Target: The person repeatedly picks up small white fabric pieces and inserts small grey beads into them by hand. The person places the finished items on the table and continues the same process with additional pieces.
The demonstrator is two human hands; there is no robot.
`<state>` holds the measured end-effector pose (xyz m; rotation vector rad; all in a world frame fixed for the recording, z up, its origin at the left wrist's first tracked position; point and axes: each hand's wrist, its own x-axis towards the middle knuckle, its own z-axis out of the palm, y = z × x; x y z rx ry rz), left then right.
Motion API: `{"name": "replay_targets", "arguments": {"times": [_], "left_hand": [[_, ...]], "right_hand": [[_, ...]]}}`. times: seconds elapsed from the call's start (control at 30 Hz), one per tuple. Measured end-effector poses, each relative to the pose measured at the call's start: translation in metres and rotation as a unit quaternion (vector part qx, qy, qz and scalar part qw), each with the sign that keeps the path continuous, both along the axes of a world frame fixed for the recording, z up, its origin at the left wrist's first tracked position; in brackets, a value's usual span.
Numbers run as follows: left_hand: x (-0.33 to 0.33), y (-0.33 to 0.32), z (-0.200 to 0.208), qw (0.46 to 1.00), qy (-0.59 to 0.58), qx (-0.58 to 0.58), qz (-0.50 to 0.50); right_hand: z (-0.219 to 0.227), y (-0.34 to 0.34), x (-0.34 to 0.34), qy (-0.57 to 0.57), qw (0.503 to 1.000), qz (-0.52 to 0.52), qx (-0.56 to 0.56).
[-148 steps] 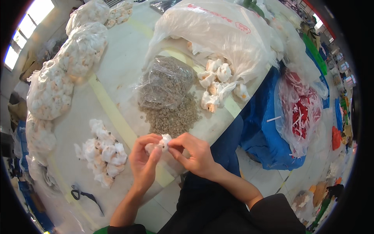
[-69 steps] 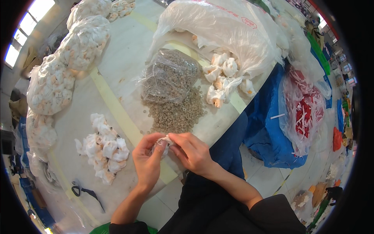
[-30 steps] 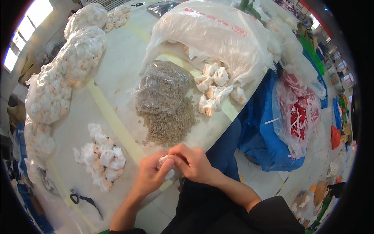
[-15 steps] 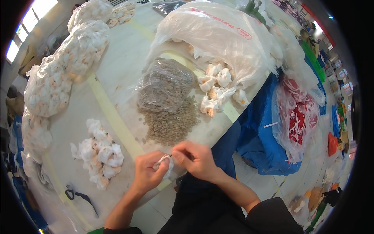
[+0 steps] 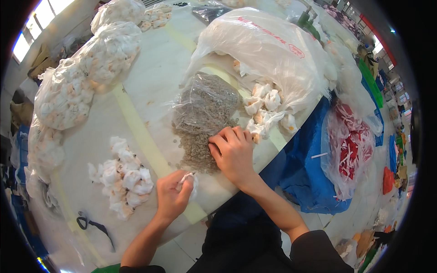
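My left hand point(image 5: 171, 195) is closed around a small white soft piece point(image 5: 193, 185), with a tiny dark tip showing above the thumb. My right hand point(image 5: 237, 157) reaches over the loose pile of small grey-brown rings point(image 5: 193, 152), its fingers bent down at the pile's right side. Whatever its fingertips pinch is hidden. Behind the loose rings lies a clear plastic bag point(image 5: 207, 102) full of more rings. A heap of similar white soft pieces point(image 5: 132, 179) sits left of my hands. Several other white pieces point(image 5: 264, 103) lie beyond my right hand.
A large whitish plastic bag point(image 5: 268, 45) bulges at the back of the table point(image 5: 154, 59). Stuffed clear bags point(image 5: 66, 98) line the left side. Black-handled scissors point(image 5: 95, 226) lie at near left. Past the right edge stands a blue sack point(image 5: 302, 175) beside red and white scraps point(image 5: 348, 145).
My right hand has left my left hand and moved forward to the ring pile. The left hand still holds the white piece. The whole view has shifted slightly.
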<state>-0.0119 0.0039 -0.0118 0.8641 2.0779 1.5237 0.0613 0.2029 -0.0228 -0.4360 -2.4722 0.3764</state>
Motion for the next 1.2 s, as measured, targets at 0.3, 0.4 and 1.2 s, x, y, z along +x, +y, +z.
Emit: {"name": "replay_targets", "arguments": {"times": [0.3, 0.4, 1.2], "left_hand": [[0.007, 0.002, 0.005, 1.000, -0.009, 0.016, 0.022], [0.011, 0.003, 0.004, 0.999, 0.001, 0.005, 0.036], [0.013, 0.001, 0.000, 1.000, 0.011, 0.012, -0.001]], "right_hand": [[0.012, -0.010, 0.010, 0.082, 0.985, 0.071, -0.134], [0.024, -0.033, 0.026, 0.081, 0.944, 0.105, -0.303], [0.017, -0.035, 0.037, 0.059, 0.900, 0.187, -0.390]]}}
